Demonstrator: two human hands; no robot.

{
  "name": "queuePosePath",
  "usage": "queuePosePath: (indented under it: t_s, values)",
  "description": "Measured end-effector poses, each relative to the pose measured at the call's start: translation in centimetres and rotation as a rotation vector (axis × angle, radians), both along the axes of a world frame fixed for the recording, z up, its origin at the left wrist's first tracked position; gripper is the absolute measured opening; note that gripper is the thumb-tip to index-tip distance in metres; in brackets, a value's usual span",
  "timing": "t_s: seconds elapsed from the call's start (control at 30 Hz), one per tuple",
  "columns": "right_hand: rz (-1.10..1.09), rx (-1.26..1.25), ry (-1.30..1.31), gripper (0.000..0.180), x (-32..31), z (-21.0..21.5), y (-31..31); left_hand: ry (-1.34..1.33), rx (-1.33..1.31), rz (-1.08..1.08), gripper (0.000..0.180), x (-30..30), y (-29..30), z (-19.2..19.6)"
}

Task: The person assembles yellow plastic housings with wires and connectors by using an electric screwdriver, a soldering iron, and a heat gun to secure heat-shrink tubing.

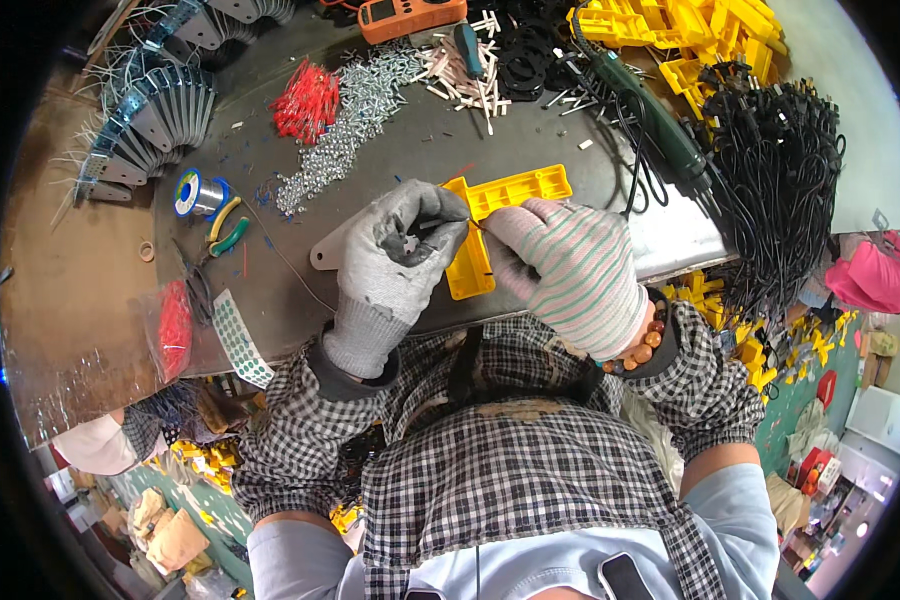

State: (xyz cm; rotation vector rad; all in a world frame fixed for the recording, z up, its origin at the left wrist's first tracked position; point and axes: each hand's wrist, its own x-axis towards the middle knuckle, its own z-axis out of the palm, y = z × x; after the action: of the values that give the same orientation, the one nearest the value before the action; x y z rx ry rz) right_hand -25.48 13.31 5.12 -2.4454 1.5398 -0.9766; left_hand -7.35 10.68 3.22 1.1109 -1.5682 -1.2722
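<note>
A yellow plastic housing (523,188) with an angled shape lies at the near edge of the bench between my hands. Over its left side is my left hand (395,245) in a grey coated glove, thumb and fingertips pinched together. My right hand (575,270), in a white glove with green stripes, pinches close to the housing's middle, its fingertips near those of the left. Whatever small thing either pinch holds is too small or hidden to name. A flat grey metal plate (325,252) with a hole sticks out from behind the left hand.
Screws and nuts (345,130), red wire pieces (306,102) and a screwdriver (468,52) lie beyond. A green power tool (645,110), black cables (770,170) and yellow parts (695,30) sit right. Solder spool (199,194), pliers (225,235) and stacked metal brackets (150,115) are left.
</note>
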Motion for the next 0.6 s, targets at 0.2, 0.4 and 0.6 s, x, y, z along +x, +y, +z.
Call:
queuePosePath:
  t_s: [0.2,0.4,0.6]
  values:
    - [0.021,0.254,-0.359,0.010,-0.8,0.0,-0.1,0.210,0.331,-0.007,0.019,1.2,-0.4,0.6]
    - [0.040,0.270,-0.295,0.010,-1.0,0.2,-0.3,0.226,0.446,-0.125,0.018,1.8,-0.5,0.9]
    - [0.153,0.143,-0.049,0.012,-1.5,0.7,-0.6,0.194,0.412,-0.121,0.017,1.7,-0.5,0.8]
